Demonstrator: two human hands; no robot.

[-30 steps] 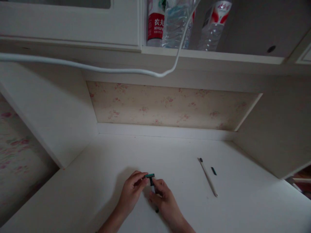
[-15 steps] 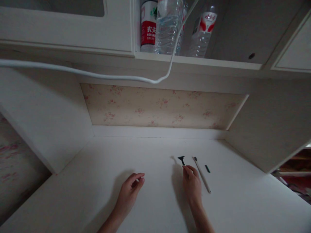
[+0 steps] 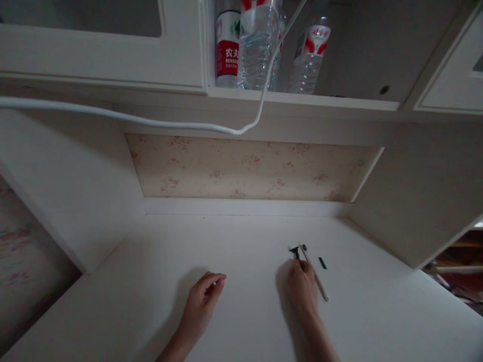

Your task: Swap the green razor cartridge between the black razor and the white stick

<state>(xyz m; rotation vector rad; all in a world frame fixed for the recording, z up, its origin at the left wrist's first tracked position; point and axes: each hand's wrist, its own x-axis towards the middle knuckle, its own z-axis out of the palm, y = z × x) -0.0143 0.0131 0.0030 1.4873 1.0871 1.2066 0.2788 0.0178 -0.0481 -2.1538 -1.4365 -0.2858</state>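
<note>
My right hand [image 3: 303, 289] is closed on the handle of a black razor [image 3: 296, 253]. The razor's head points away from me, low over the white desktop or touching it; I cannot tell which. Just right of it lies a toothbrush [image 3: 320, 284] with a pale handle and dark bristles, partly covered by my fingers. A small dark green strip [image 3: 322, 263], perhaps a blade cover, lies further right. My left hand [image 3: 202, 301] hovers over the desktop [image 3: 245, 322], apart from these things. Its fingers are loosely curled with a small gap at the thumb, and nothing shows in them.
Overhead, an open shelf [image 3: 358, 103] holds several plastic bottles [image 3: 258, 55]. A white cable [image 3: 181, 123] hangs across in front of the cabinet. Side panels [image 3: 415, 201] flank the desktop, and a wallpapered back panel [image 3: 245, 168] stands behind it.
My right hand has moved right and down with the razor, bringing it beside the toothbrush. My left hand has barely moved; its thumb is nearer the fingers. The view has tilted slightly.
</note>
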